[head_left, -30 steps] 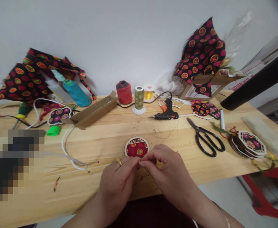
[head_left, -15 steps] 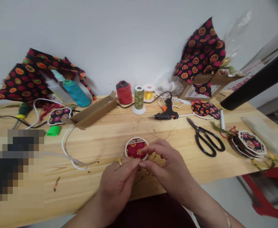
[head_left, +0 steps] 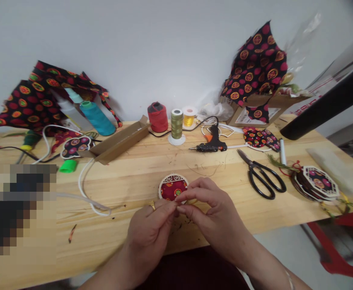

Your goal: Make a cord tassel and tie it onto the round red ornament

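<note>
Round ornament (head_left: 172, 187), red patterned cloth in a white fretwork rim, lies flat on the wooden surface (head_left: 134, 173) near its front edge. Just before it, the left hand (head_left: 149, 230) and right hand (head_left: 216, 217) meet, their fingers pinched narrow on something too small to tell. Bare wood lies behind the ornament. A white cord (head_left: 87, 198) curls to the left, and the scissors (head_left: 265, 178) lie well to the right.

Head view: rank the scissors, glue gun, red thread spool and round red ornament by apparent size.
1. scissors
2. glue gun and round red ornament: about alike; the ornament lies nearer, and the right hand covers its edge
3. red thread spool, farthest back
</note>
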A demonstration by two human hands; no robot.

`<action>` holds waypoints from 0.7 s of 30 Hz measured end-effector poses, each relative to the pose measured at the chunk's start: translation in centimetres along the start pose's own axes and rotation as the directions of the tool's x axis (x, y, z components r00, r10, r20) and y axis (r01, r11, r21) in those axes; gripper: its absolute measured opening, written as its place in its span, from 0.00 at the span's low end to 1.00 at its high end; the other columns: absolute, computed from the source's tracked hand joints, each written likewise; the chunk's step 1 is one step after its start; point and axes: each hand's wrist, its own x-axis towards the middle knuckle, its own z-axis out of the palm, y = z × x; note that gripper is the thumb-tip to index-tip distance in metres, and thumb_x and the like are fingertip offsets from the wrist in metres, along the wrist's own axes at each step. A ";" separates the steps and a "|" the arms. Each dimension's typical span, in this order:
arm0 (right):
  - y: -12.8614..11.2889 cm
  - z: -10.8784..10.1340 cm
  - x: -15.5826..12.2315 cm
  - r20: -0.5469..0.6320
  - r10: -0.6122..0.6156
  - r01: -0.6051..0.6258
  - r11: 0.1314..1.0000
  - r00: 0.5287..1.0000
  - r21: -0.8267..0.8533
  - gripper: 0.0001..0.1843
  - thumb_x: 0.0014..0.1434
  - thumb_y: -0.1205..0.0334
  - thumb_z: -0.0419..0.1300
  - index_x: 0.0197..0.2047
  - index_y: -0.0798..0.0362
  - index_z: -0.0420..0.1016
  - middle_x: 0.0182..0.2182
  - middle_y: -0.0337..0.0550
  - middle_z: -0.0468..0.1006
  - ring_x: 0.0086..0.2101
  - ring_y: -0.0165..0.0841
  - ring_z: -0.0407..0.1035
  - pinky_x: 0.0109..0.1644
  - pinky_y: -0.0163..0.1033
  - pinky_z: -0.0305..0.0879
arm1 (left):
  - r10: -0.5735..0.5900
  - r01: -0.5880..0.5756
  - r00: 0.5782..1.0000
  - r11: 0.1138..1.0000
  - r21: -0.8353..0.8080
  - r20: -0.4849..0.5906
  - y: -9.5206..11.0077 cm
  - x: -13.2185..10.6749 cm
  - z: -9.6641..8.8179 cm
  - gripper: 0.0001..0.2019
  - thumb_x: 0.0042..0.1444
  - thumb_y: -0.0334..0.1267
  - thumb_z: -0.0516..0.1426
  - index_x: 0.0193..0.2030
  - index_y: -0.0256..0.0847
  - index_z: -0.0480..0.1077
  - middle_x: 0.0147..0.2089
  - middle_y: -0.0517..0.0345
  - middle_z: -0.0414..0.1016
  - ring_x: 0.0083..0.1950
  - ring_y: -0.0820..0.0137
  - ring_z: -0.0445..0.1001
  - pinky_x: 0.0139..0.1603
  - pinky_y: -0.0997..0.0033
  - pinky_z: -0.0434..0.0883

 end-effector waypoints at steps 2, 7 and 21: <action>0.0 0.0 -0.1 0.000 -0.040 0.040 0.999 0.999 -0.022 0.11 0.52 0.76 0.62 0.34 0.50 0.78 0.32 0.37 0.73 0.39 0.31 0.66 0.42 0.38 0.64 | -0.010 0.010 1.000 1.000 0.007 0.008 0.0 0.0 0.0 0.11 0.59 0.27 0.50 0.36 0.41 0.73 0.27 0.59 0.78 0.29 0.68 0.79 0.28 0.74 0.72; -0.3 0.1 -0.2 -0.009 -0.201 0.197 0.967 0.980 -0.164 0.09 0.55 0.74 0.61 0.35 0.50 0.77 0.31 0.38 0.76 0.37 0.32 0.64 0.42 0.39 0.63 | -0.014 0.013 1.000 0.999 0.050 0.015 0.0 0.0 -0.1 0.12 0.60 0.29 0.48 0.37 0.40 0.73 0.28 0.57 0.79 0.29 0.68 0.79 0.27 0.73 0.71; -0.5 1.5 -1.0 -0.003 -0.396 0.340 0.792 0.918 -0.508 0.08 0.56 0.72 0.55 0.27 0.55 0.71 0.29 0.45 0.75 0.34 0.38 0.61 0.36 0.46 0.58 | -0.038 0.038 0.999 0.996 0.080 0.001 0.2 0.5 0.0 0.11 0.57 0.28 0.49 0.32 0.39 0.73 0.26 0.56 0.79 0.25 0.69 0.76 0.24 0.74 0.69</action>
